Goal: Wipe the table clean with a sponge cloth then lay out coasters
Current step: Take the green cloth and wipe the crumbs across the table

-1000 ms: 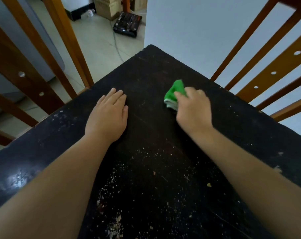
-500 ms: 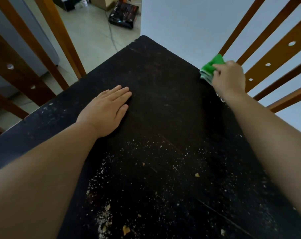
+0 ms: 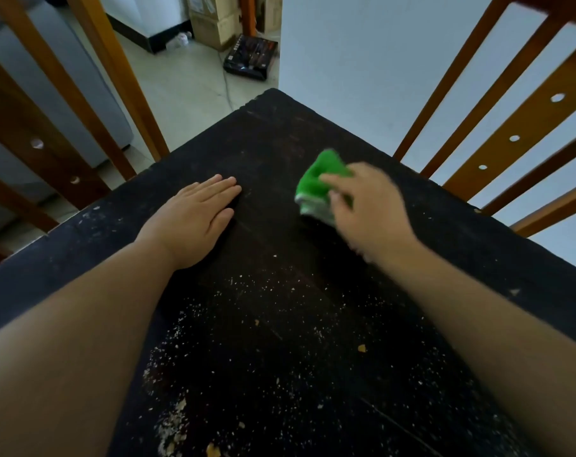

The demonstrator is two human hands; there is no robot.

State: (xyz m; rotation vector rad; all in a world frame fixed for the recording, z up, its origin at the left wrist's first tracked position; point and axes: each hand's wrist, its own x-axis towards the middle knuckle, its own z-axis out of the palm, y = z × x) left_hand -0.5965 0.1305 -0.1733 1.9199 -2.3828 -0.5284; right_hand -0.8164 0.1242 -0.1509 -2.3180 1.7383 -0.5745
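A dark wooden table (image 3: 273, 133) fills the view, one corner pointing away from me. My right hand (image 3: 369, 212) grips a crumpled green sponge cloth (image 3: 316, 183) and holds it down on the tabletop right of centre; the hand is blurred by motion. My left hand (image 3: 194, 219) lies flat on the table with straight fingers, left of the cloth and apart from it. Pale crumbs (image 3: 247, 341) are scattered over the near half of the table, thickest at the near left (image 3: 174, 427). No coasters are in view.
Wooden chair backs stand at the table's left (image 3: 92, 80) and right (image 3: 510, 120) edges. A white wall (image 3: 362, 61) rises behind the far right edge. On the tiled floor beyond the far corner lie a black box (image 3: 250, 59) and cardboard boxes (image 3: 214, 24).
My right hand swept the cloth out to the table's right edge, then back toward the middle. My left hand has stayed flat in place.
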